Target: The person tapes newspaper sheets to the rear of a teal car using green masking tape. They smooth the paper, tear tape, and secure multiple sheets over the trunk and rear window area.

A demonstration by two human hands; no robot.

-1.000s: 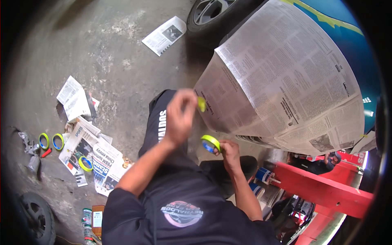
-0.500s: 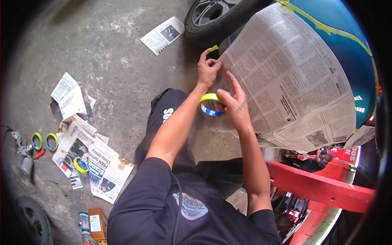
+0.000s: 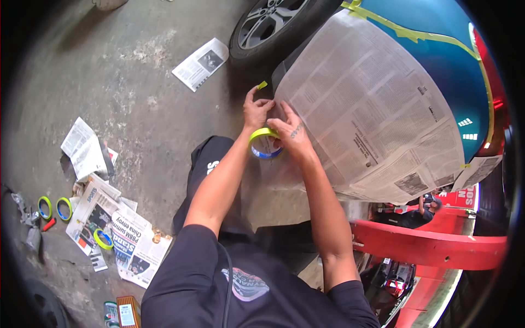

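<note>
My left hand is at the left edge of a large newspaper sheet that covers the rear corner of a teal car. Its thumb and fingers pinch at that edge, while the raised index finger carries a short yellow tape strip on its tip. Beside it, my right hand grips a roll of yellow masking tape between thumb and curled fingers. The right index finger stretches out and presses on the paper near the left fingertips. Yellow tape runs along the sheet's upper edge on the car body.
A car wheel stands beyond my hands, with a newspaper piece on the floor near it. Newspapers and several tape rolls lie at left. A red beam crosses at right; another person is behind it.
My right hand has come closer to the left, and its index finger now touches the paper's edge. The whole view has shifted slightly. Both hands keep the tape pieces they had.
</note>
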